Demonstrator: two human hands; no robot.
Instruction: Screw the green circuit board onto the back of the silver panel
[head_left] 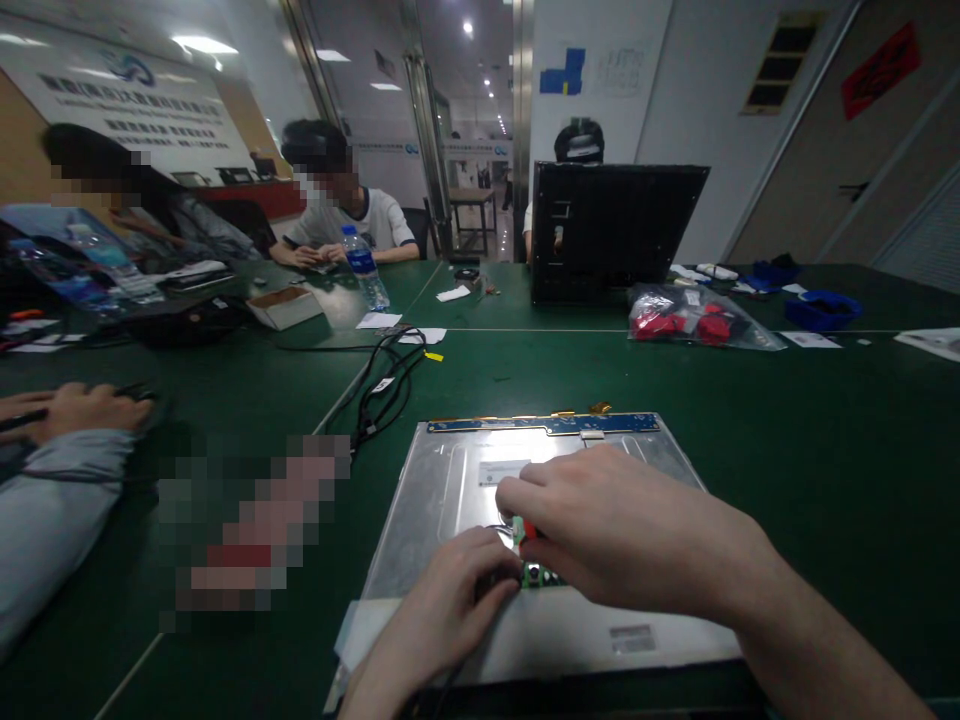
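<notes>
A flat metal display panel [450, 500] lies face down on the green table in front of me, with a blue circuit strip [544, 424] along its far edge. My left hand [457, 590] rests on the panel's near half, fingers curled onto a small green circuit board [541, 577]. My right hand [600, 530] comes in from the right, fingers closed in a pinch on a small red-and-green part [523, 530] just above that board. Most of the board is hidden under both hands.
Black cables [386, 385] lie left of the panel. A black monitor shell [611, 230] stands across the table, with a bag of red parts [697, 320], a blue tray [821, 308], a water bottle [365, 265]. A co-worker's sleeve [52, 500] is at left; other people sit beyond.
</notes>
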